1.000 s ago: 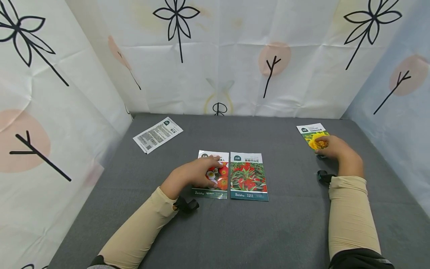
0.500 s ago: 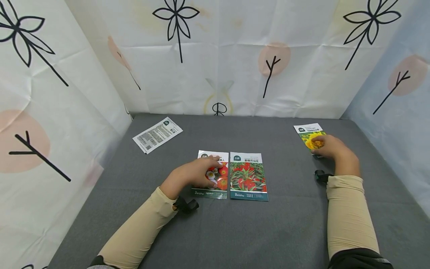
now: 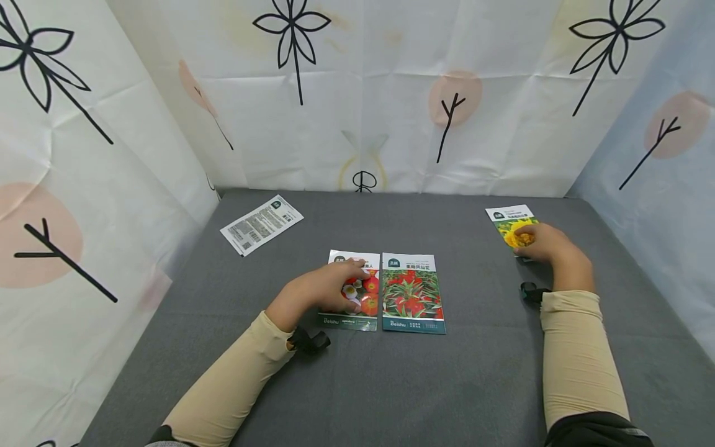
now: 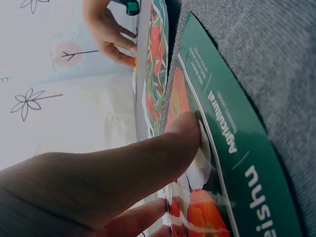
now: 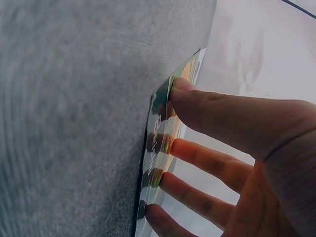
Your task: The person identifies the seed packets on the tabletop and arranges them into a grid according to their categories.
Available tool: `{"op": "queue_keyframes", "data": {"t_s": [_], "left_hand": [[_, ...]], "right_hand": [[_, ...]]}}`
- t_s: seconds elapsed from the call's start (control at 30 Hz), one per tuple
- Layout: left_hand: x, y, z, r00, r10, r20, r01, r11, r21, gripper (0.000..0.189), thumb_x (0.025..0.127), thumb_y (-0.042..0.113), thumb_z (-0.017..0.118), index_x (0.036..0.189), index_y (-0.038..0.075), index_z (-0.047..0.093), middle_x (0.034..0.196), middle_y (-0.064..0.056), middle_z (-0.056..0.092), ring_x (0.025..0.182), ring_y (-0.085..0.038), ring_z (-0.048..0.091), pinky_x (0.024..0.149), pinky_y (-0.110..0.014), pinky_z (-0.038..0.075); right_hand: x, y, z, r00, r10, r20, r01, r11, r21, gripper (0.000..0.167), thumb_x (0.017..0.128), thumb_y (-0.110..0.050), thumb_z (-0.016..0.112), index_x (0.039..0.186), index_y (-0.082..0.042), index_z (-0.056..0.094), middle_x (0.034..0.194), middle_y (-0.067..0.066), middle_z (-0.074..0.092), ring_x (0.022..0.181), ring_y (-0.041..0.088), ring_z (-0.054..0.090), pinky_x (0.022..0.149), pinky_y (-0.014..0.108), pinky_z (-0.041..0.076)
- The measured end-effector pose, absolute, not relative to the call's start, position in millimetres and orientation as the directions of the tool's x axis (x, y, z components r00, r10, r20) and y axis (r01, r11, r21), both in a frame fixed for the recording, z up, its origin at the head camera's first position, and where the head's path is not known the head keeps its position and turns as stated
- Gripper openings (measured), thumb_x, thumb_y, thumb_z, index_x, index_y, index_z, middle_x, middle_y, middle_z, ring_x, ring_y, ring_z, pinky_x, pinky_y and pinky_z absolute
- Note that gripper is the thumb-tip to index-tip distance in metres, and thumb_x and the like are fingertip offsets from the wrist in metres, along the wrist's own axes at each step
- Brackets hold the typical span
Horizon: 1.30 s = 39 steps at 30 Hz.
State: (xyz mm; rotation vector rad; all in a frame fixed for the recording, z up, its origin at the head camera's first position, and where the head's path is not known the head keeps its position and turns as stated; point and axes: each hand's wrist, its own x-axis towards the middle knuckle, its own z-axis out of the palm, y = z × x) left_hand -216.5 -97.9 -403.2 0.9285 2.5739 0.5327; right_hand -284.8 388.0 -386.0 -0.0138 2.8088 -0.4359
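Note:
In the head view my left hand (image 3: 326, 289) rests on a seed packet with red and white flowers (image 3: 370, 304). Thumb (image 4: 185, 131) and fingertips touch its printed face, as the left wrist view shows. Directly to its right lies a seed packet with red flowers and green leaves (image 3: 413, 295), untouched. Over at the far right, my right hand (image 3: 550, 245) presses its fingertips on a seed packet with yellow flowers (image 3: 509, 226). The right wrist view shows the thumb and spread, fairly straight fingers on that yellow-flower packet (image 5: 160, 118), flat on the cloth. Its lower part is hidden from the head camera.
A white packet with printed text and a barcode (image 3: 262, 225) lies at an angle at the back left. Grey cloth (image 3: 436, 385) covers the table. Patterned white fabric (image 3: 363, 81) hangs behind it and along both sides.
My right hand has slid a little to the left, and the yellow-flower seed packet has moved with it. The left hand and the other packets stay in place.

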Motion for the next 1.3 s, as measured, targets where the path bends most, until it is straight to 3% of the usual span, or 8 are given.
{"op": "queue_keyframes", "data": {"t_s": [1.3], "left_hand": [[-215.7, -97.6, -402.1, -0.729, 0.652, -0.210, 0.508, 0.720, 0.473, 0.066, 0.093, 0.024, 0.084, 0.151, 0.008, 0.059, 0.172, -0.016, 0.035, 0.161, -0.039, 0.031, 0.128, -0.055, 0.034]], "right_hand": [[-284.8, 373.4, -385.6, -0.962, -0.066, -0.266, 0.015, 0.957, -0.290, 0.067, 0.099, -0.027, 0.069, 0.148, 0.014, 0.047, 0.149, 0.044, 0.043, 0.134, 0.063, 0.041, 0.111, 0.075, 0.036]]}}
